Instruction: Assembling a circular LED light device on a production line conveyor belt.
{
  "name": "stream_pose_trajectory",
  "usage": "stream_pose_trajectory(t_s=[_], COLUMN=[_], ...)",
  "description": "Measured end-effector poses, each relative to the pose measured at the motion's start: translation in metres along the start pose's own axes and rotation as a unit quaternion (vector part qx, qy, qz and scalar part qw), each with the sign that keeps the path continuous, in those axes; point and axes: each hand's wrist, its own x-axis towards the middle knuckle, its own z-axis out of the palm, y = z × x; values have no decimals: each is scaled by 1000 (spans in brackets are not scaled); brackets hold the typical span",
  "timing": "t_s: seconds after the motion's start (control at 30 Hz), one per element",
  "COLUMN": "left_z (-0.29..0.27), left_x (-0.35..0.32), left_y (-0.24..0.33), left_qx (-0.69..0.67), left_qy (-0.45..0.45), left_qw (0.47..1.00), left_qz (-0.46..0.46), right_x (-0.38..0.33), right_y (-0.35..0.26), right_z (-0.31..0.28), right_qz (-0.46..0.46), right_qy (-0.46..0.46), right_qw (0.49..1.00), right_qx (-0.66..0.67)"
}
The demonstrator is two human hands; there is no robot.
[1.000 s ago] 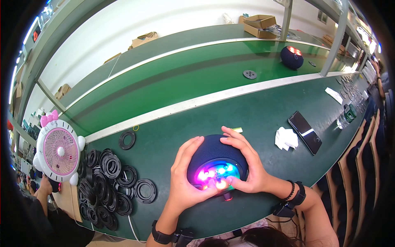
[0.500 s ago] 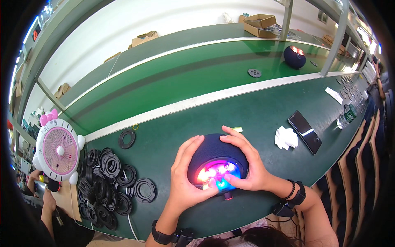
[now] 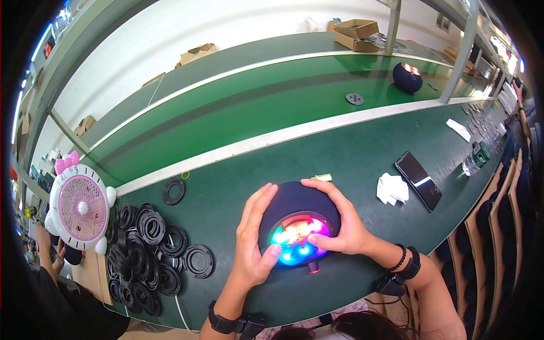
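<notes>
Between my two hands sits a round, dark blue fabric-covered speaker [image 3: 297,199], its open face lit in pink, white, green and blue and turned toward me. My left hand [image 3: 254,243] wraps its left side, the thumb at the lit face's lower left edge. My right hand [image 3: 343,224] grips the other side, with the thumb laid over the right of the lights. A small dark piece with a red end [image 3: 313,267] shows at the speaker's near edge. Just beyond it lies a small pale green-and-white piece [image 3: 323,177].
At left are a heap of black rings [image 3: 139,255], a loose ring [image 3: 173,192] and a pink-and-white fan [image 3: 83,207]. To the right lie crumpled tissue [image 3: 392,188], a phone [image 3: 418,180] and a bottle [image 3: 476,158]. Another lit speaker [image 3: 407,79] and a perforated disc [image 3: 355,99] rest on the green belt [image 3: 249,105].
My left thumb has drawn back from the middle of the lit face to its edge. The light colours have shifted. On the belt, the other speaker and disc have moved slightly right.
</notes>
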Motion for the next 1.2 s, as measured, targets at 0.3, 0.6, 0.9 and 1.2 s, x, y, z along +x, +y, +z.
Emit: stream_pose_trajectory(t_s=[0.3,0.6,0.9,1.2], left_z=[2,4,5,5], left_x=[-1,-1,0,0], left_y=[-5,-3,0,-2], left_qx=[4,12,29,29], left_qy=[19,22,21,29], left_qw=[1000,999,999,999], left_qz=[23,25,9,21], right_x=[0,-1,-1,-2], right_y=[-2,-3,-2,-2], right_z=[0,1,0,1], right_qz=[5,16,11,17], right_qy=[-5,-4,-4,-5], right_qw=[1000,1000,1000,1000], right_qx=[5,8,-6,-9])
